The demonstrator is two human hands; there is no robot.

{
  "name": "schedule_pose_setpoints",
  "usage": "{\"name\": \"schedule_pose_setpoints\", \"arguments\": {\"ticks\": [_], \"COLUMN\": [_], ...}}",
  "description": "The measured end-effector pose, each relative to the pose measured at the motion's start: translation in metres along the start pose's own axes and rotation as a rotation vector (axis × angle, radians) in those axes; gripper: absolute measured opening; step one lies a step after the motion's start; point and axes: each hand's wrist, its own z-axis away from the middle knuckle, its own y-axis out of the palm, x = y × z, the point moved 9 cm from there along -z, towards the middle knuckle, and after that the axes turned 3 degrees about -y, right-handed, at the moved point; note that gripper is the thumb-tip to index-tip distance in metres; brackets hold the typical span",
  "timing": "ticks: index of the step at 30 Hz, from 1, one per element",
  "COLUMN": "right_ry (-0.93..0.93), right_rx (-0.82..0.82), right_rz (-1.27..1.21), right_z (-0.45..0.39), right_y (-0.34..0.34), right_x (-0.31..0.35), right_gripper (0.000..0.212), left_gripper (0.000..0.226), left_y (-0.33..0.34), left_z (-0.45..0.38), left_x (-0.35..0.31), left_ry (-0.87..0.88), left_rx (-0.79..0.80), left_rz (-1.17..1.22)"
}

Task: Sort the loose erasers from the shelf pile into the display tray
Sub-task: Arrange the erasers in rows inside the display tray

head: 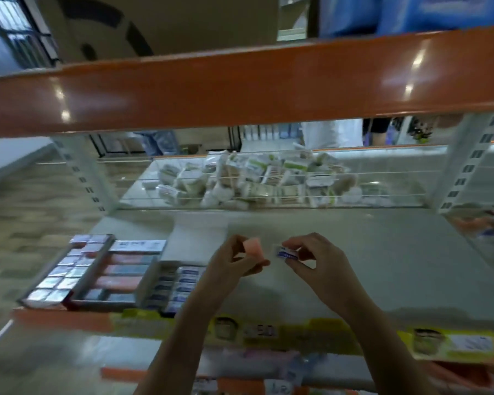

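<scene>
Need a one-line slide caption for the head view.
Left hand holds a pink eraser, right hand pinches a white sleeved eraser, above the shelf beside the display trays.

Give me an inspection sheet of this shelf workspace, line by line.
Surface: pale grey shelf board with an orange front edge carrying yellow labels.
Job's things: pink eraser pinched in the left hand; white eraser with blue wrapper pinched in the right hand; compartmented display trays at front left, rows partly filled.
Clutter: heap of white and green packets behind a wire divider at the back.
Grip: both hands held above the shelf, each grip on one eraser.
Cables: nothing seen.
Surroundings: orange upper shelf beam, cardboard box and blue packs above; tiled floor at left.
</scene>
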Motion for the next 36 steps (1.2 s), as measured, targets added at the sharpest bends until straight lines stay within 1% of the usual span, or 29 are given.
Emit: {"name": "schedule_pose_setpoints", "arguments": {"ticks": [4, 8, 12, 16, 21, 24, 31, 36], "right_ry": [-0.027, -0.060, -0.090, -0.094, -0.054, -0.042, -0.076, -0.061], "right_rx": [0.033, 0.102, 0.166, 0.228, 0.235, 0.237, 0.251, 0.256], "right_rz": [0.015, 0.062, 0.161, 0.270, 0.326, 0.358, 0.417, 0.422], "right_z": [-0.018, -0.037, -0.051, -0.060, -0.065, -0.066, -0.069, -0.063], "right_y": [0.050, 0.099, 0.144, 0.181, 0.203, 0.211, 0.218, 0.225], "right_x": [0.040, 0.072, 0.093, 0.105, 0.109, 0.111, 0.117, 0.116], "right_gripper": [0.021, 0.026, 0.027, 0.028, 0.030, 0.031, 0.031, 0.030], "left_gripper": [0.010, 0.018, 0.018, 0.016, 0.017, 0.018, 0.022, 0.024], "left_y": [-0.063, -0.115, -0.163, -0.197, -0.219, -0.229, -0.249, -0.250], "left_z": [0.010, 0.017, 0.011, 0.004, 0.001, 0.000, -0.001, -0.001], "left_x": [-0.005, -0.013, -0.013, -0.006, 0.004, 0.010, 0.026, 0.030], "left_ry": [0.028, 0.067, 0.089, 0.068, 0.046, 0.033, 0.012, -0.001], "left_rx": [-0.027, -0.034, -0.075, -0.049, 0.006, 0.001, -0.020, -0.007], "left_rz": [-0.059, -0.152, -0.210, -0.217, -0.194, -0.201, -0.267, -0.237]}}
